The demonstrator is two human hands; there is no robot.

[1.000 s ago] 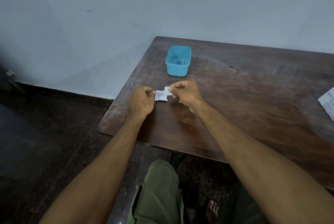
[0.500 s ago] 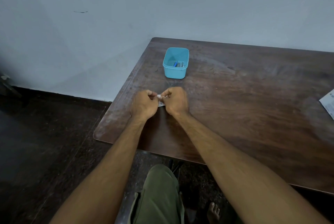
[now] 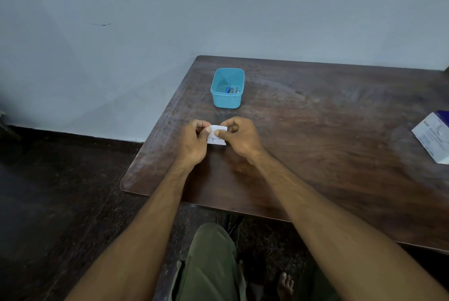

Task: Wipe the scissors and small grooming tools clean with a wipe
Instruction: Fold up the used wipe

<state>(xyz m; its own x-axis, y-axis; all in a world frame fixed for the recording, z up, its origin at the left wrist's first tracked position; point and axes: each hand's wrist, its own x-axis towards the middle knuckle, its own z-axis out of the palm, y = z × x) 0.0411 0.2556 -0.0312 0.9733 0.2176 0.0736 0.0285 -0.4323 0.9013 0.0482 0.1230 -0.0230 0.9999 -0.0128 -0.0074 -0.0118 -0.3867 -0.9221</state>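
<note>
White sachet [image 3: 217,137] pinched between both hands

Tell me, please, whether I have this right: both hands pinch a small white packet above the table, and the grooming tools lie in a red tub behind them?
Not quite: the tub is blue, as the head view shows. Otherwise yes: the left hand and right hand pinch the white packet above the table, and the tools lie in the tub behind.

surface [image 3: 315,155]: dark wood, worn | box [image 3: 435,136]: white and purple, right edge | wall [image 3: 218,4]: pale blue-grey, far | floor [image 3: 48,203]: dark
</note>
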